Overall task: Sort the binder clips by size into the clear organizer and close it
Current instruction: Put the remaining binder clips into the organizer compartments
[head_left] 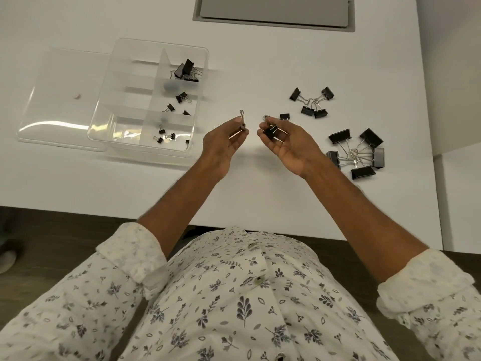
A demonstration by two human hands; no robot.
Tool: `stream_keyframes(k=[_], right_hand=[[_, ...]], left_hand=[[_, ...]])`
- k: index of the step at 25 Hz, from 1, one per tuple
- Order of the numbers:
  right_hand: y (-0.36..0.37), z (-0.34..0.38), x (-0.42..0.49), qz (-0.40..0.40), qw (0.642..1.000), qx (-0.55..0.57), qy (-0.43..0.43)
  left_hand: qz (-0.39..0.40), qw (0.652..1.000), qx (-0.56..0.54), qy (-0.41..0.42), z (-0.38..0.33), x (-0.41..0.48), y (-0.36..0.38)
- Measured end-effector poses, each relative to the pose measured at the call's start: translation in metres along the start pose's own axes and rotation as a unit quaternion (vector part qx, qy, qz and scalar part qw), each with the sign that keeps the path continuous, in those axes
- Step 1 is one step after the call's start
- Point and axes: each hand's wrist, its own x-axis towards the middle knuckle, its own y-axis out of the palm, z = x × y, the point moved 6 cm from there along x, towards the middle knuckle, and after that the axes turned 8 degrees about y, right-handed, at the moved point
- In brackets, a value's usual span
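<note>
Head view: the left hand (223, 143) pinches a small binder clip (242, 124) by its handle. The right hand (289, 145) curls round a second clip (270, 131), likely comparing sizes. The clear organizer (203, 52) lies open at left, and the unsorted clips (356, 152) sit at right.

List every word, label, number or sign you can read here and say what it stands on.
No text can be read anywhere. The clear organizer, its lid, the binder clips, the white table and the grey panel bear no visible lettering; the shirt carries only a leaf print.
</note>
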Motion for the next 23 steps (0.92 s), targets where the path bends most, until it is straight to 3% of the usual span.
stream_keyframes(k=[11,15,23], right_hand=[[0.164,-0.008,0.047,0.039,0.999,-0.033,-0.005],[0.243,-0.014,0.079,0.036,0.998,-0.052,-0.025],[0.332,-0.024,0.136,-0.027,0.973,-0.225,-0.048]], left_hand=[[-0.011,0.992,0.078,0.102,-0.123,0.043,-0.074],[-0.037,0.992,0.076,0.093,-0.173,0.080,-0.115],[-0.095,0.979,0.161,0.078,-0.233,0.168,-0.162]])
